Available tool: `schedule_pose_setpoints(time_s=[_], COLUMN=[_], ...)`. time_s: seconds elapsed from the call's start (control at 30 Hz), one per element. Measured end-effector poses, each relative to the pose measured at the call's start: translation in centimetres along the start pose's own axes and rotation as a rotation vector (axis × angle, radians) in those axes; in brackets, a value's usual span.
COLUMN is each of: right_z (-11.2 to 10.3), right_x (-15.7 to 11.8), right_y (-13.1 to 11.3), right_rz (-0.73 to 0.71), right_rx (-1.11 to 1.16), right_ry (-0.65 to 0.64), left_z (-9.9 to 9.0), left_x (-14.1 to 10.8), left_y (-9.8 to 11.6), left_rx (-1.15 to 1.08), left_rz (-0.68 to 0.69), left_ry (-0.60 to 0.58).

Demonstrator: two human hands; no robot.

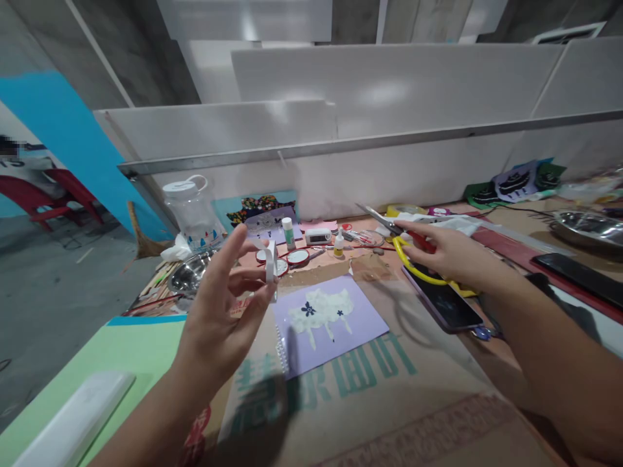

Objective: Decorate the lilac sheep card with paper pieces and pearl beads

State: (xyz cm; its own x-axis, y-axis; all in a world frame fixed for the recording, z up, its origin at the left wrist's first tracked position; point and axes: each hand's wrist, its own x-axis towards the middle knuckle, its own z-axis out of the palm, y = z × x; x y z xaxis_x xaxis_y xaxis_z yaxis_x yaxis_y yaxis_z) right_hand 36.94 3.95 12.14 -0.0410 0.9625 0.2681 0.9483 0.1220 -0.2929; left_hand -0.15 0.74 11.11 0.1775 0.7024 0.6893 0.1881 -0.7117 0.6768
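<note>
In my left hand [224,305], raised over the left of the cardboard, a small white curved strip [270,263] is pinched between thumb and fingers; it shows nearly edge-on. My right hand [433,250] is closed on scissors [382,219], whose metal blades point up and left. Red and yellow handle parts show around the fingers, with a yellow loop hanging below. Between the hands lies a purple card [360,327] with a white fluffy shape and dark flowers on it. Under the right hand is a phone [450,301].
Flattened cardboard [389,415] covers the front. Behind it stand a glue stick [288,233], a small yellow-labelled bottle [339,245] and red-rimmed lids [298,257]. A clear jug [189,211] and metal bowl [187,275] are left; another bowl [591,227] is far right. A person sits far left.
</note>
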Motion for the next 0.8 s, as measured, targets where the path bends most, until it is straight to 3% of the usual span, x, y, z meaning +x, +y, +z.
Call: schedule_pose_setpoints(time_s=[0.07, 0.17, 0.47, 0.8], right_z=[0.2, 0.4, 0.7, 1.8], right_x=[-0.4, -1.1, -3.2, -3.9], right_y=[-0.7, -1.9, -6.0, -7.5], right_rz=[-0.078, -0.201, -0.326, -0.513], right_rx=[0.127, 0.241, 0.245, 0.132], right_ry=[0.061, 0.043, 0.035, -0.029], left_z=[0.1, 0.5, 1.3, 1.7], left_x=[0.1, 0.1, -0.6, -1.0], left_y=[0.1, 0.1, -0.2, -0.2], left_rx=[-0.009, 0.001, 0.057, -0.054], left_rz=[-0.015, -0.035, -0.033, -0.071], left_ry=[-0.001, -0.025, -0.086, -0.177])
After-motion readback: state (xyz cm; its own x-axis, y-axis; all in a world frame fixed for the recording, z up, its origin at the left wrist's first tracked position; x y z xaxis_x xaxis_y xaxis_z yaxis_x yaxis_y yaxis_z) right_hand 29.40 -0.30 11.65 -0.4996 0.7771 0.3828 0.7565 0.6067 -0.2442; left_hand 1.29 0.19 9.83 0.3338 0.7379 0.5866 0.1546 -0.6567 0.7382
